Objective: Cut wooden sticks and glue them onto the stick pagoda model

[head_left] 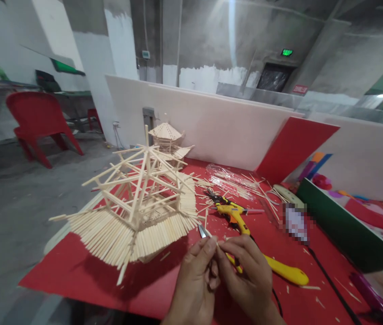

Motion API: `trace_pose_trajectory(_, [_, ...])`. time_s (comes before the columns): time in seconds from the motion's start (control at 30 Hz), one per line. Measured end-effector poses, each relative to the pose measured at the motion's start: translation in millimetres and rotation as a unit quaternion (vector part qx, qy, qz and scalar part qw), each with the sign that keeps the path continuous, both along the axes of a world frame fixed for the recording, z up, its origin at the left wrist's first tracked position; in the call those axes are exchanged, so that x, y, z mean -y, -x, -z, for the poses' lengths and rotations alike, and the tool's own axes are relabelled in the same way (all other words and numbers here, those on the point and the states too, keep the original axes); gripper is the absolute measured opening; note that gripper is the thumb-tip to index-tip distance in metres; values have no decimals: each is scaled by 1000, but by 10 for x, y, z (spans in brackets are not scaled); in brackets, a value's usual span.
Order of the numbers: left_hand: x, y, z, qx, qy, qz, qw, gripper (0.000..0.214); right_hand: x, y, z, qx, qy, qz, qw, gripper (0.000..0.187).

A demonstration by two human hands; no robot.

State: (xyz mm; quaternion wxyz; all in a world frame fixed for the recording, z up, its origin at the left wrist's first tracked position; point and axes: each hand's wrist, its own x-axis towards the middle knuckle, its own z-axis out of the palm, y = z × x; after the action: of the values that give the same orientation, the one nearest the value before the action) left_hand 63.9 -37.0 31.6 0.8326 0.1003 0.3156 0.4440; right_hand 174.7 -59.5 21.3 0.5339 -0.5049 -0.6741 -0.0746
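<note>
My left hand and my right hand meet low in the middle of the view, fingertips pinched together. Between them they grip a small metal cutter with yellow handles, its tip pointing up and left. A thin wooden stick seems pinched at the fingertips, hard to make out. Just left of the hands stands a large pagoda-roof model built of wooden sticks. It rests on a red sheet covering the table.
A yellow glue gun lies behind my hands beside loose sticks and a clear plastic bag. A smaller stick pagoda stands by the white partition. A green-edged tray sits right; a red chair stands far left.
</note>
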Motion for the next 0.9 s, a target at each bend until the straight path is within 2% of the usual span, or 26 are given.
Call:
trace_pose_trajectory(0.1, [48, -24, 106, -21, 1, 22, 1000, 40, 164, -88, 101, 33, 20, -4, 999, 25])
trace_pose_trajectory(0.2, [38, 8, 210, -68, -5, 34, 997, 42, 263, -198, 202, 32, 109, 0, 994, 16])
trace_pose_trajectory(0.27, [17, 62, 271, -105, -33, 39, 993, 42, 294, -258, 261, 34, 190, 35, 981, 13])
trace_pose_trajectory(0.33, [-1, 125, 317, -139, -67, 38, 987, 40, 306, -284, 311, 73, 280, 80, 954, 18])
trace_pose_trajectory(0.4, [-12, 180, 343, -166, -93, 33, 981, 38, 305, -264, 350, 148, 360, 110, 914, 28])
trace_pose_trajectory(0.47, [-17, 215, 345, -188, -112, 26, 975, 37, 294, -207, 382, 211, 404, 125, 881, 34])
trace_pose_trajectory(0.53, [-19, 231, 330, -204, -123, 18, 971, 37, 272, -139, 410, 233, 419, 138, 867, 39])
trace_pose_trajectory(0.73, [-14, 236, 302, -224, -143, 13, 964, 36, 217, -107, 425, 224, 437, 169, 855, 66])
trace_pose_trajectory(0.8, [-13, 243, 320, -235, -152, 19, 960, 35, 232, -161, 398, 200, 449, 144, 859, 66])
trace_pose_trajectory(0.9, [-21, 253, 350, -251, -160, 29, 954, 36, 290, -250, 380, 117, 444, 110, 882, 57])
